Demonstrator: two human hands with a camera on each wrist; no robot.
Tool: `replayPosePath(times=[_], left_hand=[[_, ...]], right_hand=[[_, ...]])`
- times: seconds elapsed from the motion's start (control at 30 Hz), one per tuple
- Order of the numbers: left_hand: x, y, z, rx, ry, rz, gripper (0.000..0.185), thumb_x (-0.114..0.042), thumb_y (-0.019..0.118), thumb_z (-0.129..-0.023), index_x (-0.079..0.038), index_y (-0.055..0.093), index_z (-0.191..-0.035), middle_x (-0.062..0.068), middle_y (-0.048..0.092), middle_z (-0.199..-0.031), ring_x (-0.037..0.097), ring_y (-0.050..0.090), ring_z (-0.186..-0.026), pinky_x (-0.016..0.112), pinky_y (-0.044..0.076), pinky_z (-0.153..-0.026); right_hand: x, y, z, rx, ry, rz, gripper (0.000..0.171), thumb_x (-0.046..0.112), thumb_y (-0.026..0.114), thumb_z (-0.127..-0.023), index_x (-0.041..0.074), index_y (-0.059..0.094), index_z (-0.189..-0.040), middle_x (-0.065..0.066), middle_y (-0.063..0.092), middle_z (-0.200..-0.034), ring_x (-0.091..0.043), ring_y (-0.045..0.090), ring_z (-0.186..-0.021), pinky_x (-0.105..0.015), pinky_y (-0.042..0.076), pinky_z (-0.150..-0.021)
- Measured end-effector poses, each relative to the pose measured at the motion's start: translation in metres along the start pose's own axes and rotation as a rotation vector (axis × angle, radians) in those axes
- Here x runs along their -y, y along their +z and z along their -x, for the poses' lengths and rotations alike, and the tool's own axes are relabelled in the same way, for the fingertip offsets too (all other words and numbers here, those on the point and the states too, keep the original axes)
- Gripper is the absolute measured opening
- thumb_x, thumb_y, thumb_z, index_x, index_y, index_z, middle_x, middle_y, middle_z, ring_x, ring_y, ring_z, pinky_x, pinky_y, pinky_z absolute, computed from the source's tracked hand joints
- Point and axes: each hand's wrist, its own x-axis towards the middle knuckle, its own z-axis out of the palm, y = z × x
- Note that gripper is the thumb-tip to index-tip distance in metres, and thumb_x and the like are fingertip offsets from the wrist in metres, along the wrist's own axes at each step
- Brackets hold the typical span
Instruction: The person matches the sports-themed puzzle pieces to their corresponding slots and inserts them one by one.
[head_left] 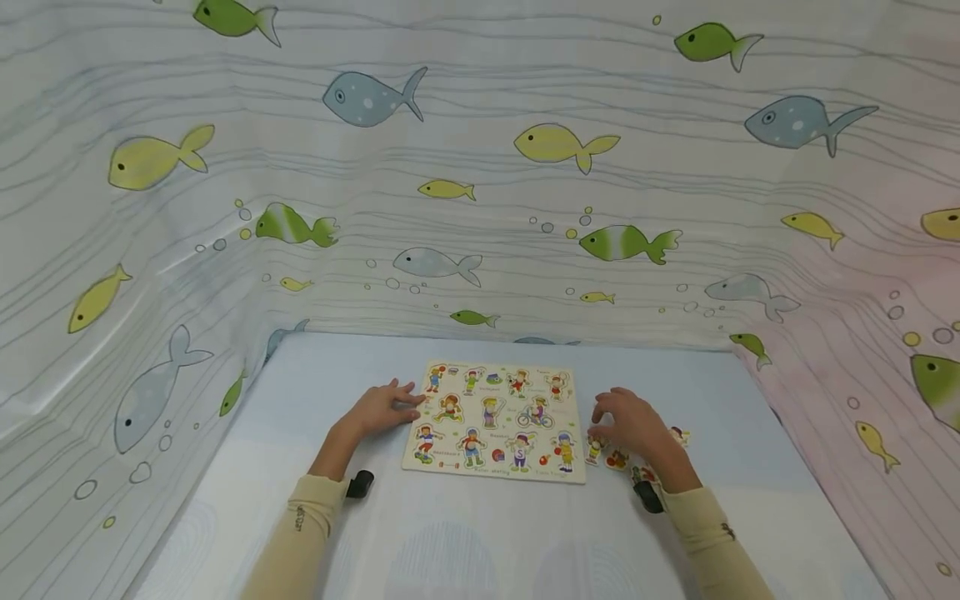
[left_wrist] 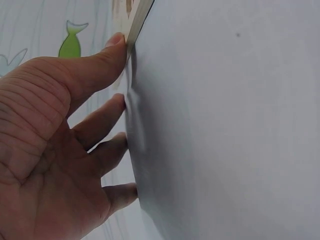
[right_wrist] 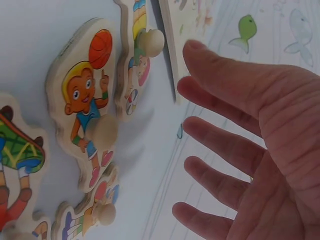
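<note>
A pale blue worktop (head_left: pixel 480 542) carries everything here, closed in at the back and on both sides by a white curtain (head_left: pixel 480 208) printed with green, yellow and grey-blue fish and thin wavy lines.

In the middle of the worktop lies a wooden puzzle board (head_left: pixel 497 421) — flat, picture side up, its long axis running left to right, the far edge toward the back curtain. Its cartoon figures stand upright as seen from the person's side, heads toward the back curtain.

The left hand (head_left: pixel 382 408) rests on the worktop at the board's left edge, fingers straight and spread; the left wrist view shows the thumb (left_wrist: pixel 107 52) touching the board's edge (left_wrist: pixel 138 20) and the other fingertips pressed on the cloth. It grips nothing.

The right hand (head_left: pixel 630 421) hovers just right of the board, over a small cluster of loose puzzle pieces (head_left: pixel 615 457). In the right wrist view its fingers (right_wrist: pixel 225 145) are relaxed and slightly spread, holding nothing, clear of the pieces. Nearest it lies a piece with a blond child and a basketball (right_wrist: pixel 85 100), flat on the worktop with a round wooden knob (right_wrist: pixel 104 134) sticking up — its length runs roughly alongside the board's right edge. Another knobbed piece (right_wrist: pixel 135 65) lies between it and the board, and more pieces (right_wrist: pixel 90 215) sit closer to the wrist.

Both sleeves (head_left: pixel 307 517) are cream-coloured.
</note>
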Motion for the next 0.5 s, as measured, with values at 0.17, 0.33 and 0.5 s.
replayPosePath(times=[0.17, 0.33, 0.5], left_hand=[[-0.002, -0.001, 0.0, 0.004, -0.009, 0.008, 0.038, -0.029, 0.071, -0.091, -0.012, 0.068, -0.125, 0.016, 0.046, -0.146, 0.047, 0.027, -0.141, 0.063, 0.02, -0.113], [-0.002, 0.001, 0.002, 0.01, -0.011, 0.005, 0.039, -0.03, 0.072, -0.091, -0.013, 0.068, -0.125, 0.016, 0.047, -0.146, 0.047, 0.028, -0.14, 0.063, 0.021, -0.112], [-0.001, 0.0, 0.001, 0.005, 0.012, -0.007, 0.04, -0.031, 0.071, -0.091, -0.013, 0.068, -0.126, 0.016, 0.048, -0.145, 0.048, 0.029, -0.14, 0.064, 0.022, -0.112]], right_hand=[[-0.003, 0.005, 0.005, 0.024, -0.009, -0.002, 0.019, 0.033, 0.084, -0.079, 0.024, 0.068, -0.075, -0.012, 0.063, -0.128, -0.041, 0.044, -0.13, -0.059, 0.042, -0.1], [-0.005, 0.007, 0.011, 0.048, -0.019, -0.01, 0.028, 0.035, 0.087, -0.074, 0.024, 0.062, -0.069, -0.006, 0.065, -0.119, -0.032, 0.055, -0.116, -0.05, 0.049, -0.09], [-0.006, 0.008, 0.011, 0.047, -0.042, 0.008, 0.031, 0.033, 0.088, -0.074, 0.023, 0.059, -0.065, -0.008, 0.066, -0.118, -0.033, 0.057, -0.115, -0.049, 0.05, -0.091]])
